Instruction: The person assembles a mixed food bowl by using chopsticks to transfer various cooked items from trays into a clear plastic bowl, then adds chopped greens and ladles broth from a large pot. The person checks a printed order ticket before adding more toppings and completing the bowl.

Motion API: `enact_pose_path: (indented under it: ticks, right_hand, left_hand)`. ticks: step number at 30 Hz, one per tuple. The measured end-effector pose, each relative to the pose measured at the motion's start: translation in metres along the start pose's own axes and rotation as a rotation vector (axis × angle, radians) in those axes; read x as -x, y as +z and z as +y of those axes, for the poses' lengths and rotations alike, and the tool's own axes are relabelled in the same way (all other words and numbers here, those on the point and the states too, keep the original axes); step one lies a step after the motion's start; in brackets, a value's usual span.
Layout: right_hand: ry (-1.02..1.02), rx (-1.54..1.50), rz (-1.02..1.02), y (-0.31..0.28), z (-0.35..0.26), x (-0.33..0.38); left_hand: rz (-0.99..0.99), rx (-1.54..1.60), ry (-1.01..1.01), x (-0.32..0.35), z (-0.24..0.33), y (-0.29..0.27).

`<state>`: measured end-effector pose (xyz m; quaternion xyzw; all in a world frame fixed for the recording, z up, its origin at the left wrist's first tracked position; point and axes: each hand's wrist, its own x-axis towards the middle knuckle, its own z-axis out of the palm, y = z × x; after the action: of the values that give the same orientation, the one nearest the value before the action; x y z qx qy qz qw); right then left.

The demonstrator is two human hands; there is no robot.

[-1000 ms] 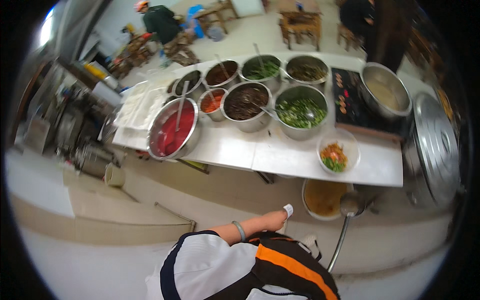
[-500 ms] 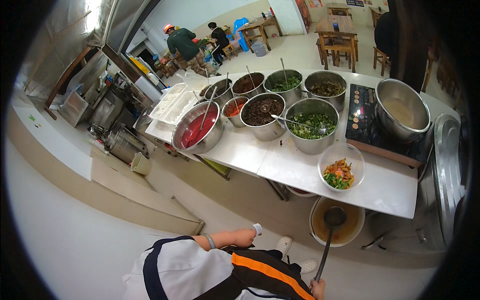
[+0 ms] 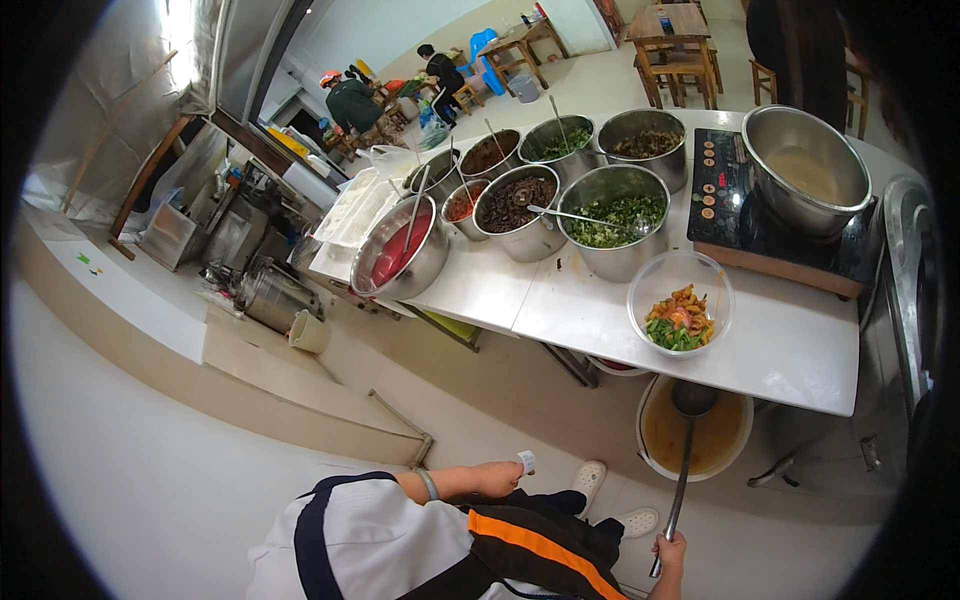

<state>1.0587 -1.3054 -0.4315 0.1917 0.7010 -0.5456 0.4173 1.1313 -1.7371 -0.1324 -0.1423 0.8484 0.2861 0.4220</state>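
At the foot of a white serving table, seen from above:

Right hand: the right hand sits at the lower edge of the view, fingers wrapped round the end of a long metal ladle.

Ladle: handle runs up and away from the fist; its bowl hangs over the rim of a broth bucket. Whether the bowl touches the liquid cannot be told.

Broth bucket: round, on the floor just under the table's near edge, holding brownish-yellow liquid.

Left hand: the left hand is held across the body, closed on a small white object that sticks out past the fingers; what it is cannot be told. A band circles the wrist.

Table: white top, well apart from both hands.

Clear bowl: near the table's front edge, above the bucket, with orange and green chopped food inside.

Steel bowls: a row further back; one with chopped greens and a spoon, one with dark food, one with red liquid and a utensil.

Large pot: on a dark cooktop at the right end of the table, pale liquid inside.

Background: other people by wooden furniture at the far side of the room.
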Motion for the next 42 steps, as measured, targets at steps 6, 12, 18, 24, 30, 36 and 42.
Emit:
enact_pose_path:
  ticks: [6, 12, 18, 24, 30, 36, 42]
  right_hand:
    - [-0.093, 0.101, 0.049, -0.025, 0.028, -0.033]
    - [-0.111, 0.349, 0.231, -0.05, 0.057, -0.056]
    - [-0.129, 0.648, 0.454, -0.061, 0.026, -0.039]
    - [-0.144, 0.596, 0.553, -0.061, -0.016, -0.023]
    - [-0.288, 0.472, 0.549, -0.048, 0.006, -0.022]
    - [-0.114, 0.102, 0.33, -0.011, -0.023, 0.03]
    - [-0.38, -0.058, 0.32, 0.033, -0.129, 0.091]
  left_hand:
    - [-0.012, 0.022, -0.021, -0.004, -0.006, 0.007]
    - [-0.002, 0.018, 0.012, -0.014, -0.022, 0.022]
    - [0.001, 0.038, 0.039, -0.025, -0.035, 0.035]
    - [-0.037, 0.074, 0.056, -0.025, -0.026, 0.033]
    - [-0.043, 0.077, 0.093, -0.012, -0.004, 0.005]
    - [0.036, 0.127, 0.104, -0.013, -0.024, -0.013]
    - [0.234, 0.322, 0.254, -0.031, -0.089, -0.012]
